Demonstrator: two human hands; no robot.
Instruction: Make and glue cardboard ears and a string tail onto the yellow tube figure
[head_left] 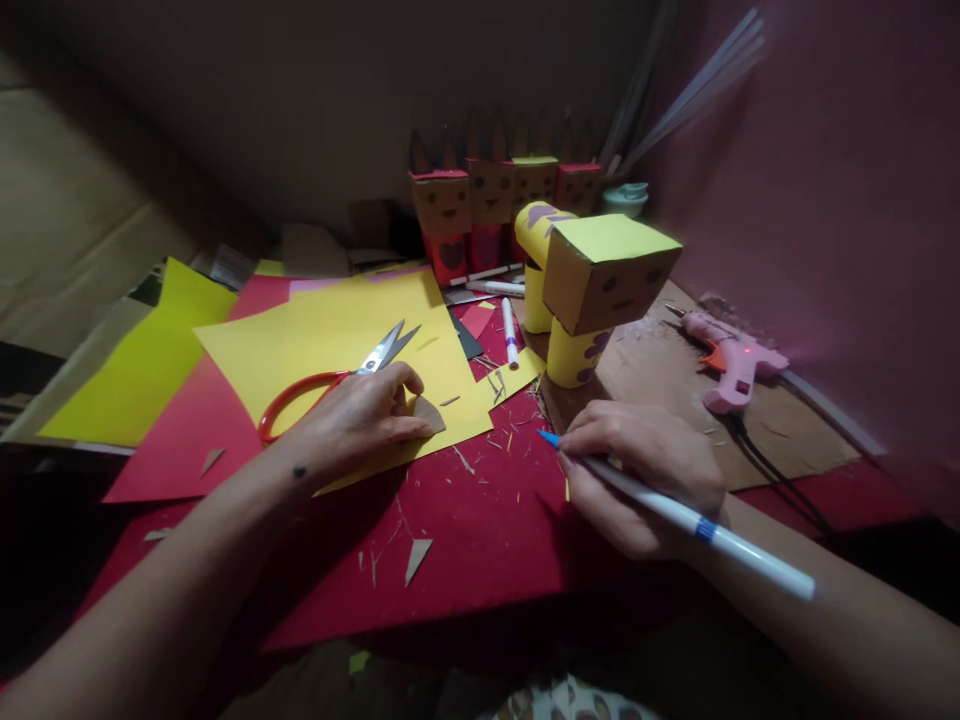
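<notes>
Our left hand [375, 405] pinches a small brown card piece [430, 414] over the near right corner of the yellow sheet [337, 320]. Our right hand [645, 470] grips a blue-tipped pen [679, 512] near the front edge of the red surface [480, 560]. We should hold the piece firmly and the pen lightly.

Head-worn view, facing forward-down, seemingly near tabletop [487, 555]

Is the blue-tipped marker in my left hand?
No, your right hand grips the blue-tipped marker, while your left hand pinches a cardboard piece.
</notes>
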